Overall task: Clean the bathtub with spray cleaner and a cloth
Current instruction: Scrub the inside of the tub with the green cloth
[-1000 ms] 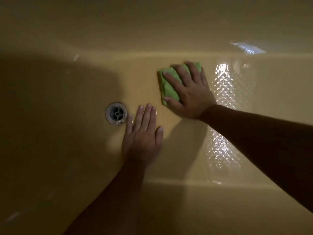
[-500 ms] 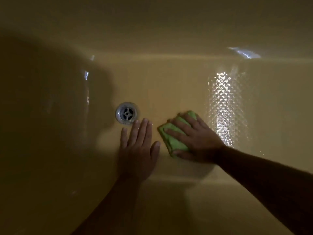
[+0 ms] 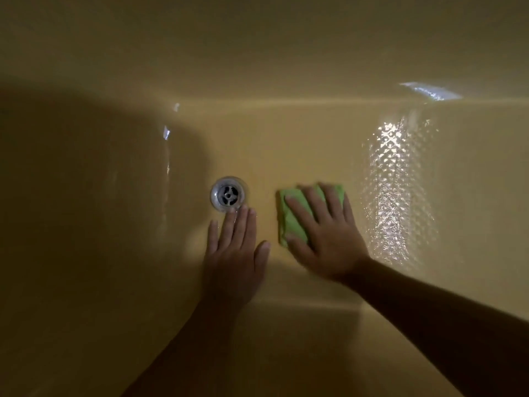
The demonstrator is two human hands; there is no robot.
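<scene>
Two hands: your left hand (image 3: 233,253) lies flat, released, near the round metal drain (image 3: 228,194); your right hand (image 3: 323,239) presses open-fingered on the folded green cloth (image 3: 292,222).
Surface: glossy yellow bathtub (image 3: 286,138), dimpled sheen at right.

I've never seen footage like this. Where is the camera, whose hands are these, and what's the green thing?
There is no machine here. A person wears a wide-angle camera on the head, so you look down along their own arms into a yellow bathtub. The left hand lies flat on the tub floor with its fingers straight, the fingertips right beside the round metal drain. The right hand presses flat on a folded green cloth, which lies on the tub floor to the right of the drain. The sparkly patch further right is light glinting off the textured floor. The picture is dim, and no spray bottle is in view.
</scene>
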